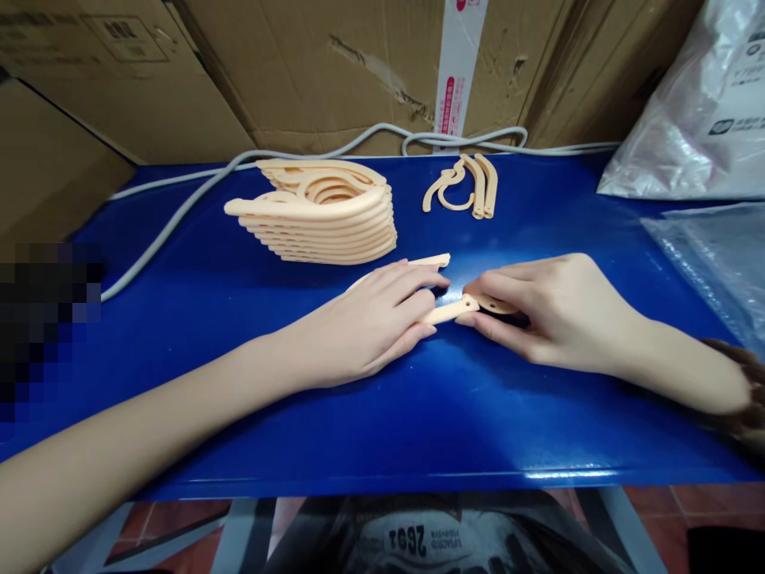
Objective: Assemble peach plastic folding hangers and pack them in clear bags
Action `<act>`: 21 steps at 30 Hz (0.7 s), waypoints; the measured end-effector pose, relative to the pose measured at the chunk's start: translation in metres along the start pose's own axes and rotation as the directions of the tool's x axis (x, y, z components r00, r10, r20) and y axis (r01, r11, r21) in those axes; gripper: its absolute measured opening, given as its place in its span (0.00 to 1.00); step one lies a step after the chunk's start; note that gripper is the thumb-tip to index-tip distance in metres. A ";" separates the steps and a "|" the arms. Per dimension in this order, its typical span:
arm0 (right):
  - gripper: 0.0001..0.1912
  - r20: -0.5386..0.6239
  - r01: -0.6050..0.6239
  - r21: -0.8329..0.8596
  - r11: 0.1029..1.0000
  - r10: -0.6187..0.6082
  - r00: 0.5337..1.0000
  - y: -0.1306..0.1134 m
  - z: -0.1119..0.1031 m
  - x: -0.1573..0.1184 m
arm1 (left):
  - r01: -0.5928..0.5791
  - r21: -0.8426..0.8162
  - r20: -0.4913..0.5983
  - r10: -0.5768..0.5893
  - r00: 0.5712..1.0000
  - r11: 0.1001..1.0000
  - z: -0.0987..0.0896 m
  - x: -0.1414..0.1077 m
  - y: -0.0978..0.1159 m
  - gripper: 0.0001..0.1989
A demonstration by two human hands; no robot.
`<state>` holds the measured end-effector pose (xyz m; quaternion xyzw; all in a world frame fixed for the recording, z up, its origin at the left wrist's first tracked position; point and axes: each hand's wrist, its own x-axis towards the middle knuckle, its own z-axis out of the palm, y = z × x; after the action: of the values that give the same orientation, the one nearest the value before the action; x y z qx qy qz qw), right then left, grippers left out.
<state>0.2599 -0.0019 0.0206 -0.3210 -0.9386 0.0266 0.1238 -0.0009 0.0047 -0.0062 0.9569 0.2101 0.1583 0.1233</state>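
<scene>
While left hand [379, 319] curls over slim cream plastic strip [447, 312] on blue tabletop [388, 430], right hand [553, 311] pinches holed cream plastic piece [495, 305] at strip's tip; loosened left hold could let strip skid, misaligning ends.

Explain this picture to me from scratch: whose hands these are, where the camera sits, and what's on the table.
There is no machine here. A person works with two bare hands, and the one picture comes from a camera worn on their head, looking forward and down.

The left hand grips a beige piece. The right hand pinches near its end, with a second piece in its grasp; whether the two are joined, I can't tell.

On the blue table are a stack of beige hangers and, to its right, a few loose parts. Behind stand cardboard boxes.
</scene>
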 end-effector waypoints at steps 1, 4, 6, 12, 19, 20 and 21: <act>0.16 -0.009 0.005 -0.007 1.000 -0.005 1.000 0.000 0.001 0.000 | 0.000 0.002 0.000 0.000 1.000 1.000 0.000 0.000 0.000 0.14; 0.15 -0.012 0.007 -0.020 1.000 -0.007 1.000 0.000 0.001 -0.001 | -0.001 0.004 -0.001 0.001 1.000 1.000 0.000 0.000 0.000 0.14; 0.15 -0.005 0.000 -0.032 0.999 0.000 1.000 -0.001 0.000 -0.001 | 0.003 -0.002 0.004 -0.003 1.000 1.000 0.000 0.000 0.000 0.14; 0.16 0.001 0.005 -0.047 0.999 -0.005 1.000 -0.002 -0.001 -0.001 | 0.015 -0.029 0.010 -0.015 1.000 0.999 0.000 0.000 0.000 0.12; 0.17 0.060 -0.053 0.002 0.999 0.053 0.997 -0.004 -0.003 -0.002 | 0.037 -0.047 0.038 -0.035 0.999 0.998 -0.001 0.000 0.001 0.12; 0.17 0.061 -0.055 0.002 0.998 0.055 0.997 -0.005 -0.003 -0.002 | 0.038 -0.049 0.039 -0.036 0.999 0.998 -0.001 0.000 0.001 0.12; 0.17 0.059 -0.054 -0.001 0.999 0.054 0.997 -0.005 -0.003 -0.002 | 0.036 -0.051 0.036 -0.034 0.999 0.998 -0.001 0.000 0.000 0.12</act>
<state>0.2597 -0.0073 0.0238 -0.3454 -0.9328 0.0396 0.0953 -0.0008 0.0047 -0.0050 0.9522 0.2204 0.1446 0.1546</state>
